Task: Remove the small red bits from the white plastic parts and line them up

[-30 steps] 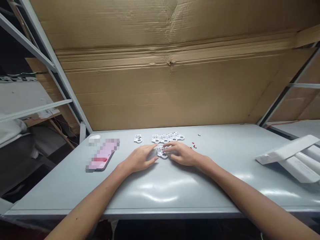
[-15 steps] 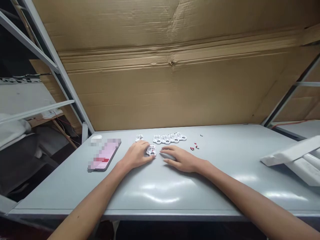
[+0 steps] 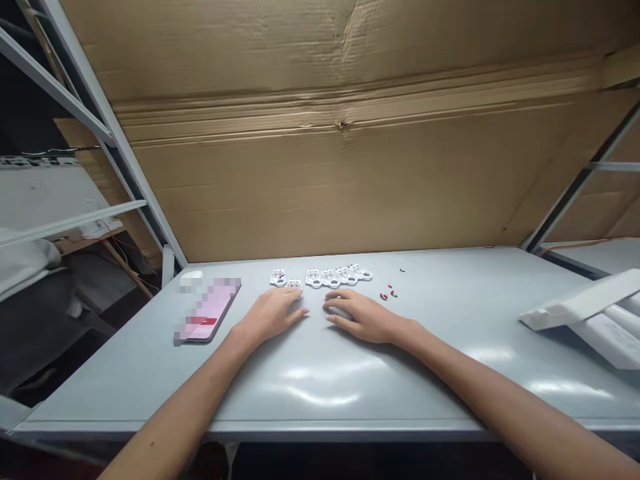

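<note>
My left hand (image 3: 274, 315) lies low over the table with its thumb stretched away from the fingers. Its fingertips touch the near edge of a small white plate with a ring-shaped end (image 3: 296, 285), partly hidden by them. Just left of that plate lies another of the same shape (image 3: 278, 278). To the right, several more ringed white plates (image 3: 330, 278) form an overlapping row. My right hand (image 3: 367, 316) rests on the table in front of this row, fingers apart and slightly bent, holding nothing.
Small red and dark bits (image 3: 388, 293) lie right of the row, and a tiny dark curved piece (image 3: 403, 270) farther back. A pink phone (image 3: 213, 310) and a small white object (image 3: 192, 276) are at left. White bars (image 3: 590, 310) sit at right. Cardboard (image 3: 340, 193) closes the back.
The white plate at my left hand has moved away from me and slightly left, nearer the other plates. My left thumb has come off it. My right hand has barely moved.
</note>
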`<state>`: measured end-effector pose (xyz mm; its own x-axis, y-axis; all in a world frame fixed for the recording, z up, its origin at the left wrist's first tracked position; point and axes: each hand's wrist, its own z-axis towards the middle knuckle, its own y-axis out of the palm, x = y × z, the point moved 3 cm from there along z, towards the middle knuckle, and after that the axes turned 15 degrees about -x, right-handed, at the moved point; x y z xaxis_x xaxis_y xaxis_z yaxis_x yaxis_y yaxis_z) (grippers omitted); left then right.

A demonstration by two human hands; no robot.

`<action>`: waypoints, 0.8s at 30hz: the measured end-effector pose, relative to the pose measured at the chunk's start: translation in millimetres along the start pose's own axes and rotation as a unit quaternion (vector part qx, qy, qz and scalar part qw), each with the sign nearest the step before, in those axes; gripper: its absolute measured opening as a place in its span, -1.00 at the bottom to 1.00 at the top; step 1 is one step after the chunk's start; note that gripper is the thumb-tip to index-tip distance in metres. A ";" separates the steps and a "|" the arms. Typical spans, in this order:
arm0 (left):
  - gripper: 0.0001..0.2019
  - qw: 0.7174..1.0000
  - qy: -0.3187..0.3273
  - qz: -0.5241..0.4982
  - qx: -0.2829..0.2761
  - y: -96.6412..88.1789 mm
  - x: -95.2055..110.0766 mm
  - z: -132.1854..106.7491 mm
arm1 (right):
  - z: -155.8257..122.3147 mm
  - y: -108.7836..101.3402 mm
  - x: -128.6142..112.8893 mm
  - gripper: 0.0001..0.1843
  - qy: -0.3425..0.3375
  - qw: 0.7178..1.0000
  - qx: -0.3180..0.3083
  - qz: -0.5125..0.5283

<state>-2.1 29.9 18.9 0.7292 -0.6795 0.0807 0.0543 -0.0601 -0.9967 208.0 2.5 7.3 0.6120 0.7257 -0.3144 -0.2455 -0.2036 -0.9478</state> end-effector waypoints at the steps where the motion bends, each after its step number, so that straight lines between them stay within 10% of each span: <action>1: -0.77 1.000 0.000 -0.005 -0.009 0.2 0.8 -0.7 | 0.2 -0.2 -0.1 -0.61 0.000 1.000 0.001 0.003; 14: -0.49 0.999 -0.009 -0.037 -0.028 11.4 -21.7 12.8 | -0.5 -1.7 0.4 -0.62 0.003 1.000 0.001 0.025; 24: -0.35 0.998 0.037 -0.004 -0.049 13.4 4.8 18.4 | -5.5 -18.3 16.4 -0.68 0.040 0.998 0.045 -0.004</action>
<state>14.7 39.4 5.9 0.6769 -0.7303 0.0919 -0.0096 -0.1336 -0.9910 226.6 14.5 19.2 0.6712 0.6718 -0.3134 -0.3052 -0.1348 -0.9427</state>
